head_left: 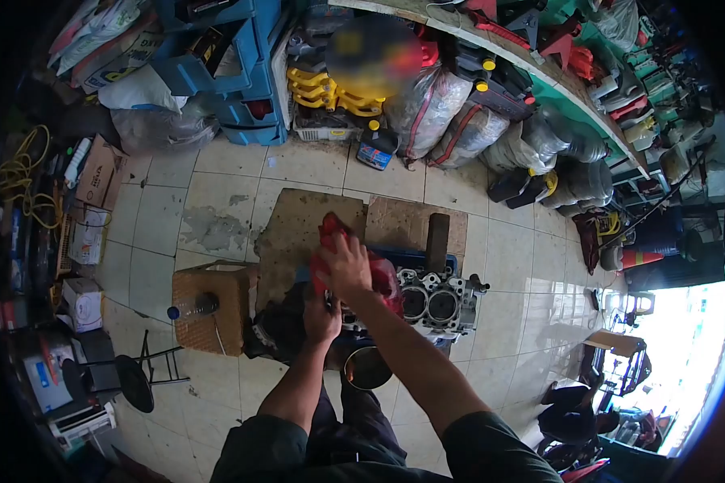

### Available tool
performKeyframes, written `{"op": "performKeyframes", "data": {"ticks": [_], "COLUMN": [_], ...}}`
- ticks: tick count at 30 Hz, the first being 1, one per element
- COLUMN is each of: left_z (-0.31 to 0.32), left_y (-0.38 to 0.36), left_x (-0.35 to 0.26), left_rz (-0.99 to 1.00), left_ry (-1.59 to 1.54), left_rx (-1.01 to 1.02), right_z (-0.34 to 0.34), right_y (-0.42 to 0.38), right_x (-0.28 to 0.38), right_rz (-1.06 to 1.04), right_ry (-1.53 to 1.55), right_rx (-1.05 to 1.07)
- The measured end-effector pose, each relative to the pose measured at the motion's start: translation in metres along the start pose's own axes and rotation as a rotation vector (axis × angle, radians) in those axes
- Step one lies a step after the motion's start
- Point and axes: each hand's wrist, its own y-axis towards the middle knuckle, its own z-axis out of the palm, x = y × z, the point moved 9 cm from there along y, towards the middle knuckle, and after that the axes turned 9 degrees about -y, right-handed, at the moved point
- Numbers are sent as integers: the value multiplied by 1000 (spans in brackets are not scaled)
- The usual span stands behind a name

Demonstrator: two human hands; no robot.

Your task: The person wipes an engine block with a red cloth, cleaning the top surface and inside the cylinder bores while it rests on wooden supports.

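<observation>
A crumpled red plastic bag (387, 283) lies at the left end of a metal engine block (459, 302), partly over it. My right hand (348, 270) is on top of the bag, fingers bent into it. Just below, my left hand (322, 319) is closed at the bag's lower edge, its fingertips partly hidden. Open cylinder bores show on the block's uncovered right part. What the bag contains, if anything, is hidden. A round metal pan (368, 369) stands in front of the block, near my legs.
Flattened cardboard (298, 241) lies behind the engine. A cardboard box (209, 310) with a plastic bottle (195, 306) is at the left, beside a black stool (134, 384). Blue bins (254, 109), sacks (431, 109) and a blue jug (376, 147) line the back.
</observation>
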Motion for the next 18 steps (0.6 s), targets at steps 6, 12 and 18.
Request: {"op": "performKeyframes", "data": {"ticks": [6,12,18], "left_z": [-9,-5,-8], "left_y": [4,5,-1], "left_x": [-26,-20,-24], "left_rz": [-59,-80,-107], "left_ry": [-134,-139,-170], "left_rx": [32,54,65], "right_z": [-12,-93,-145], "right_y": [-81,-171,-192], "right_x": [-111,-242,-269], "right_rz": [-17,187,439], "right_ry": [-37,-227,-130], "right_rx": [38,-47,-101]}}
